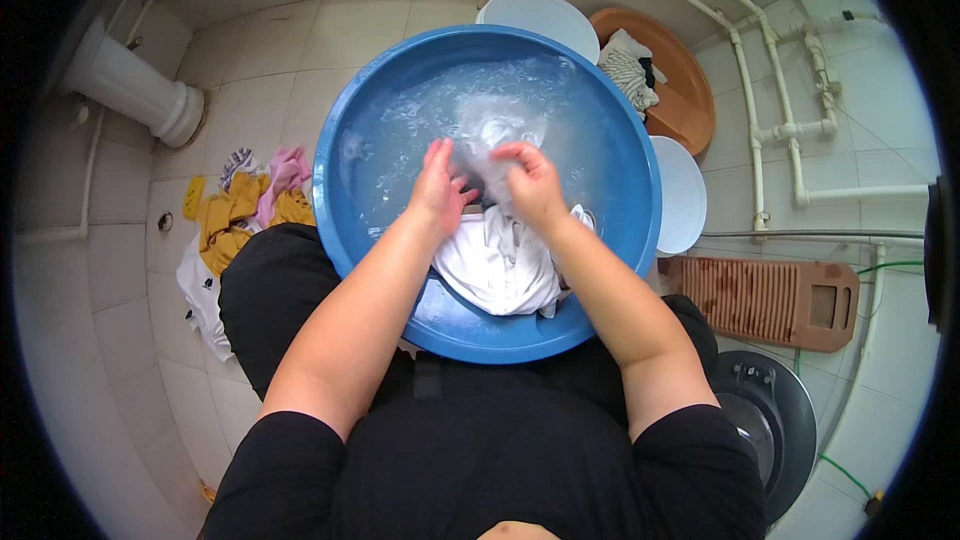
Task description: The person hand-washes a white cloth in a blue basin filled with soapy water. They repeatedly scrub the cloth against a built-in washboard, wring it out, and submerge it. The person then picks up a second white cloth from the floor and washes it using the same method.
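Note:
A wide blue basin [330, 170] of cloudy, bubbly water sits between my knees. My left hand [440, 190] is over the water with its fingers apart, holding nothing. Across from it, my right hand [532, 183] has its fingers curled in; what they grip, if anything, cannot be made out. Between and beyond the hands, a whitish patch [497, 125] in the water is blurred, and whether it is cloth or foam is unclear. A wet white garment [500, 265] is bunched against the near wall of the basin, below both wrists.
Mustard, pink and white clothes [232, 220] lie on the tiled floor at left, near a white pedestal [135, 85]. Behind the basin are a white round lid [540, 20] and a brown basin [690, 115] with striped cloth. A brown washboard [770, 300] and a dark basin [790, 420] stand at right.

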Available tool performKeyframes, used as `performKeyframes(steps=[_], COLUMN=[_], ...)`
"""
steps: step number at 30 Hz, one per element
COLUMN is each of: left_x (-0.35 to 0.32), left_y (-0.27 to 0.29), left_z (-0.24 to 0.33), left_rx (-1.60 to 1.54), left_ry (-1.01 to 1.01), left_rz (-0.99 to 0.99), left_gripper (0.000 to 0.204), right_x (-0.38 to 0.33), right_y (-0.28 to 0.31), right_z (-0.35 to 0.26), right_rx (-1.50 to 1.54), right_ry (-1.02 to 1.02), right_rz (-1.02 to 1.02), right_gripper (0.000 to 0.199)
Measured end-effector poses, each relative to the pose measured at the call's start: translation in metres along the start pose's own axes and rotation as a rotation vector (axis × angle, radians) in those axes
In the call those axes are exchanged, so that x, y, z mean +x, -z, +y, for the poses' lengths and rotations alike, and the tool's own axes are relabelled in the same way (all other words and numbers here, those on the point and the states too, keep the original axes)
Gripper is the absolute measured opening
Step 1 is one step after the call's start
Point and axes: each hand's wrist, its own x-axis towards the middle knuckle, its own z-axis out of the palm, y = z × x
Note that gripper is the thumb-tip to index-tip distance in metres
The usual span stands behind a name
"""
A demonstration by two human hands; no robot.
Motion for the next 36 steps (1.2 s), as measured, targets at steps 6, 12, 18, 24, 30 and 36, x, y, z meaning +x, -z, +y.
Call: performKeyframes(steps=[6,12,18,24,30,36], left_x=[0.016,-0.016,-0.042,0.004,-0.042,-0.026], left_y=[0.009,-0.002,-0.029,0.031,-0.023,-0.014], left_z=[-0.005,-0.003,-0.006,-0.007,-0.001,0.006], left_rx=[-0.144,-0.183,-0.073,-0.19,-0.081,-0.042], left_ry=[0.231,0.357,0.038,0.269,-0.017,-0.349], left_rz=[-0.213,-0.422,-0.026,-0.505,-0.066,0.155], left_gripper=[0.046,0.032,0.033,0.028,0.026,0.054], right_x=[-0.057,-0.054,-0.021,-0.052,0.009,0.014], right_y=[-0.041,-0.051,-0.034,-0.057,0.009,0.072], right_z=[-0.101,-0.066,-0.036,-0.082,-0.01,0.047], right_rx=[-0.105,-0.526,-0.405,-0.37,-0.701,-0.386], right_ry=[0.382,0.787,0.092,0.347,-0.149,-0.319], right_rz=[-0.27,-0.017,0.347,0.11,0.218,0.083], right_gripper=[0.022,0.021,0.018,0.02,0.035,0.064])
